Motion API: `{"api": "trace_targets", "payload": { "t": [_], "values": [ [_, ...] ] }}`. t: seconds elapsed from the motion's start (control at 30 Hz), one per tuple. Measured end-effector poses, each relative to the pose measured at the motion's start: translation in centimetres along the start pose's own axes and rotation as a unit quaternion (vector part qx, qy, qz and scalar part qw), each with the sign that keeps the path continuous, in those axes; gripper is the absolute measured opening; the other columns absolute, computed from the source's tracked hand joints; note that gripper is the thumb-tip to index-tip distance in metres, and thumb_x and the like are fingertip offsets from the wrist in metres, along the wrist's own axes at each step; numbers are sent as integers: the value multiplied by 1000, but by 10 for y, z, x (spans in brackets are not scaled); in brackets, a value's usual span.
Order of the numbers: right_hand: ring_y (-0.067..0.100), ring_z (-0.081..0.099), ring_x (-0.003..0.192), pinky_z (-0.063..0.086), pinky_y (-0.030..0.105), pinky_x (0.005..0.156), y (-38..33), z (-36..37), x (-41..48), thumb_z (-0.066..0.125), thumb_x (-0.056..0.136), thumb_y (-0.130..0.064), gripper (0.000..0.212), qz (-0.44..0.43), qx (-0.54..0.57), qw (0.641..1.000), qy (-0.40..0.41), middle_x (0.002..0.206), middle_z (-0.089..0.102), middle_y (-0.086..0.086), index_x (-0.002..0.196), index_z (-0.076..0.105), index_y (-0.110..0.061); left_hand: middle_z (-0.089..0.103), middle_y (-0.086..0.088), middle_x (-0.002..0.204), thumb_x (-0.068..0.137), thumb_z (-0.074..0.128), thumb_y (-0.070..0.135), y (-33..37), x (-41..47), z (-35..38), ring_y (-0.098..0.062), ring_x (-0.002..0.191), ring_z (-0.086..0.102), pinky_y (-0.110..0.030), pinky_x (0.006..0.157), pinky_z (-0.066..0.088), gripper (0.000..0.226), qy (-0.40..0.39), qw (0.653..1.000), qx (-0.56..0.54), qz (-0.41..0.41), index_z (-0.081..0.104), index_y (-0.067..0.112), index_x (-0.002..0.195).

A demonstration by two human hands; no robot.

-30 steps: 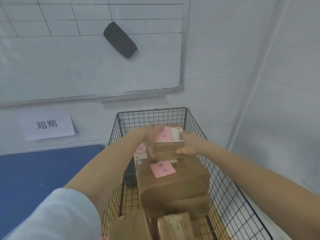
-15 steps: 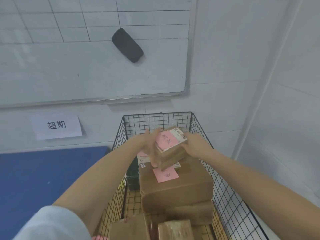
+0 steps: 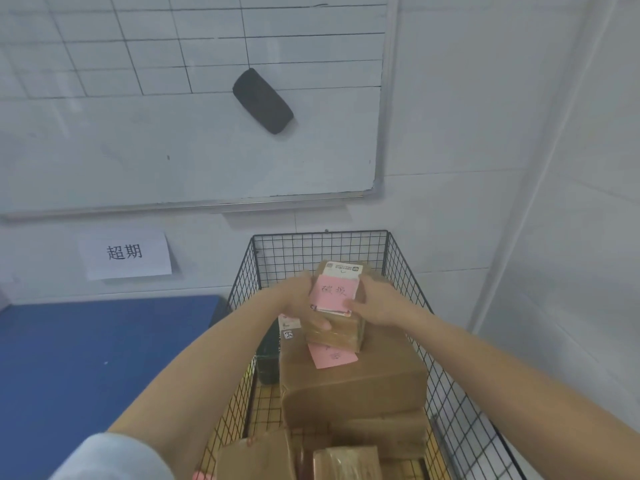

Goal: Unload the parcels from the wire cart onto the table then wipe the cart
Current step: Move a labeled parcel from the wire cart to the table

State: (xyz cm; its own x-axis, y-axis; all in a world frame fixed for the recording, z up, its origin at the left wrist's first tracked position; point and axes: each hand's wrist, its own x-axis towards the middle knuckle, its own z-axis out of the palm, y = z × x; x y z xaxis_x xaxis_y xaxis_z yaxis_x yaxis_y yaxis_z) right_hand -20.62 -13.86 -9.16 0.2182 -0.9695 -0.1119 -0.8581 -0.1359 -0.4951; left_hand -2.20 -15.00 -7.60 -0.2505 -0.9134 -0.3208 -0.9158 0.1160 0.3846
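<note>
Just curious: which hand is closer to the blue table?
Left. The left hand grips the small parcel on the side toward the blue table; the right hand holds its opposite side, farther away.

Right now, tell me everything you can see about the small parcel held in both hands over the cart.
The small parcel is a brown cardboard box wrapped in glossy tape, with a pink handwritten note over a white printed label on top. It is tilted, top face toward the camera. The left hand grips its left side, the right hand its right. It is above the large box in the wire cart; contact is unclear.
</note>
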Motion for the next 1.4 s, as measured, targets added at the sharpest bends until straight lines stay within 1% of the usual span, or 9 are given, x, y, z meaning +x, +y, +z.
{"api": "trace_targets", "payload": {
  "t": [0.1, 0.17, 0.43, 0.6, 0.83, 0.97, 1.03, 1.3, 1.4],
  "values": [
    [25, 52, 120, 43, 33, 96, 0, -2, -4, 59, 92, -34, 64, -17, 6, 1000, -9, 138, 51, 7, 145, 32, -13, 31, -8, 153, 66, 87, 32, 7, -4, 3, -30, 137, 34, -41, 111, 28, 135, -29, 999, -25, 22, -18, 19, 150],
    [22, 55, 111, 43, 29, 89, 0, -4, -6, 59, 92, -33, 63, -31, 5, 999, -19, 132, 55, 8, 146, 31, -14, 30, -7, 154, 69, 85, 38, 9, -6, 3, -28, 137, 34, -37, 110, 29, 137, -41, 998, -31, 27, -26, 17, 148],
    [16, 50, 98, 36, 25, 79, -4, -10, -8, 59, 93, -26, 64, -54, -17, 997, -43, 132, 54, 9, 147, 27, -16, 36, -5, 150, 80, 75, 41, 13, -25, 5, -25, 134, 38, -30, 104, 31, 119, 2, 997, -66, 30, -17, 14, 150],
    [22, 56, 115, 43, 30, 90, -4, -11, -8, 66, 87, -31, 84, -58, -20, 998, -33, 140, 49, 5, 152, 14, -21, 39, -5, 148, 76, 78, 39, 10, -27, 10, -25, 132, 40, -32, 104, 33, 123, 18, 995, -96, 25, -17, 16, 150],
    [22, 52, 119, 38, 25, 83, -3, -11, -9, 64, 90, -29, 70, -63, -18, 997, -42, 137, 52, 5, 148, 27, -18, 40, 1, 140, 74, 81, 33, 6, -22, 17, -22, 116, 46, -37, 91, 48, 124, 6, 985, -172, 17, -18, 27, 149],
    [22, 47, 126, 37, 26, 94, -4, -10, -14, 59, 93, -28, 66, -69, -3, 996, -55, 144, 46, 3, 149, 25, -19, 41, 2, 146, 42, 80, 77, -12, 0, 36, -26, 135, 37, -46, 109, 37, 141, 8, 981, -195, -17, -26, 57, 133],
    [21, 50, 121, 38, 26, 93, -5, -10, -17, 57, 95, -29, 65, -67, -4, 996, -61, 144, 47, 4, 150, 24, -18, 42, 2, 145, 37, 77, 82, -21, 18, 42, -25, 135, 38, -45, 109, 37, 144, -3, 977, -211, -33, -28, 58, 131],
    [14, 54, 88, 39, 21, 65, -17, -24, -19, 61, 92, -34, 75, -82, -45, 994, -53, 132, 54, 8, 151, 17, -17, 43, 3, 138, 76, 80, 32, 10, -24, 12, -19, 125, 42, -29, 103, 29, 127, 39, 978, -206, 4, -26, 30, 147],
    [17, 58, 97, 47, 28, 76, -24, -32, -21, 65, 87, -39, 85, -100, -52, 993, -25, 137, 52, 6, 150, 12, -21, 41, 0, 144, 77, 79, 32, 5, -31, 2, -21, 128, 40, -26, 97, 27, 126, 57, 980, -190, 13, -25, 30, 148]
  ]
}}
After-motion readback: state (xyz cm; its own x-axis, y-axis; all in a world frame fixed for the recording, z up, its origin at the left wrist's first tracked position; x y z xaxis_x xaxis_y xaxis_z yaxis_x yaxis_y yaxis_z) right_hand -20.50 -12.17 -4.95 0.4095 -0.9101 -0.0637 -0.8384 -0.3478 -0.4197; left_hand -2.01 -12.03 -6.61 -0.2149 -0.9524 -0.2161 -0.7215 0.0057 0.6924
